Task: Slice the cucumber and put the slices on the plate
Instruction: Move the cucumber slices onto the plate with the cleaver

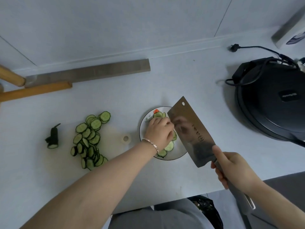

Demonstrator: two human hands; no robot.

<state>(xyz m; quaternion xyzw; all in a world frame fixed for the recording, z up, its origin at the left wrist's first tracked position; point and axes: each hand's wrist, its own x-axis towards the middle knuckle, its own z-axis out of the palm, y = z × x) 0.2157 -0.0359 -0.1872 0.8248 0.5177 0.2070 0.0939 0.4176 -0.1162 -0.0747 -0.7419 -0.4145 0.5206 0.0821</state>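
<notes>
Transfer step: left hand (pixel 158 133) over plate (pixel 175 158), hold unclear; right hand (pixel 234 169) clamps cleaver (pixel 189 129). Next: scoop remaining slices (pixel 90 141).

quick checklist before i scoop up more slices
1. Grip of right hand on cleaver handle: ok.
2. Blade clear of left hand: not ok, its fingers are right by it, over the plate.
3. Room on the plate: cannot tell, the hand covers much of it.
4. All slices moved: not ok, a pile lies on the cutting board.
5. Stray cucumber end apart from that pile: ok.
</notes>
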